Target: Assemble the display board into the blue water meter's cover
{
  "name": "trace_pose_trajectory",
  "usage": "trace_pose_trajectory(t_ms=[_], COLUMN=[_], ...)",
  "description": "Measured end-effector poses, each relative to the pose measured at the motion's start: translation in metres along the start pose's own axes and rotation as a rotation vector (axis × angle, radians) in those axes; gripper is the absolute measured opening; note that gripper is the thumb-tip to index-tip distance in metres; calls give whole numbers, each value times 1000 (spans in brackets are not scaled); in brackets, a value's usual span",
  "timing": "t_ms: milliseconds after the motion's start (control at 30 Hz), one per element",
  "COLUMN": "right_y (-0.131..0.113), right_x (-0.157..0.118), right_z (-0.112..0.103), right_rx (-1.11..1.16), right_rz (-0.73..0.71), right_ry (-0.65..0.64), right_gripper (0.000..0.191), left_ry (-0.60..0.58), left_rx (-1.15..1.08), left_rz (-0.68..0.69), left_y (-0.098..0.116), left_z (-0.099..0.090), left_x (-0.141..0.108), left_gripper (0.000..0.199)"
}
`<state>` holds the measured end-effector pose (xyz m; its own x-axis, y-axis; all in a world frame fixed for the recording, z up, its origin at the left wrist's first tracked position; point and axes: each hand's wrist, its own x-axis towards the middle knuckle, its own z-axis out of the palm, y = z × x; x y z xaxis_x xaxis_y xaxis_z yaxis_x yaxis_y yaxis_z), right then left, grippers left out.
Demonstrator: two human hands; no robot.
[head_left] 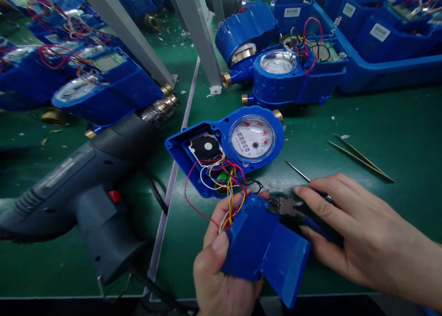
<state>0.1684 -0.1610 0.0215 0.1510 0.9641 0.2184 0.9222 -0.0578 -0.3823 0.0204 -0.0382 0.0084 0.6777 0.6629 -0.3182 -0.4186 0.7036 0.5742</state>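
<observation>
My left hand (pixel 221 265) grips a blue plastic cover (pixel 255 242) with a hinged flap, its thumb beside a bundle of coloured wires (pixel 229 182). The wires run into the open compartment of a blue water meter (pixel 253 139) lying just beyond. My right hand (pixel 348 228) is closed around dark-handled cutting pliers (pixel 288 206), whose jaws are at the cover's upper right corner. A thin screwdriver (pixel 297 171) also shows at my right hand, its tip pointing up and left; how it is held is partly hidden.
Gold tweezers (pixel 362 159) lie on the green mat at the right. A grey heat gun (pixel 113 169) fills the left. Other blue meters (pixel 293 77) stand behind, near a blue tray (pixel 390 74). Metal posts (pixel 200 35) rise from the bench.
</observation>
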Motion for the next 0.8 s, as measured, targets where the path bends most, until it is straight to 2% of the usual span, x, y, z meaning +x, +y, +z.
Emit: trace_pose_trajectory(t_ms=[400, 633, 800], right_y=[-3, 0, -4], right_x=[-7, -7, -6], right_z=[1, 3, 7], right_rx=[-38, -18, 54], right_rz=[37, 1, 49], right_ry=[-28, -15, -3], right_gripper=[35, 34, 33], left_ry=[-37, 44, -32], left_rx=[-5, 38, 33], left_rz=[-66, -71, -16], left_y=[2, 3, 1], left_z=[5, 11, 5], left_x=[0, 0, 1], left_gripper=[31, 28, 34])
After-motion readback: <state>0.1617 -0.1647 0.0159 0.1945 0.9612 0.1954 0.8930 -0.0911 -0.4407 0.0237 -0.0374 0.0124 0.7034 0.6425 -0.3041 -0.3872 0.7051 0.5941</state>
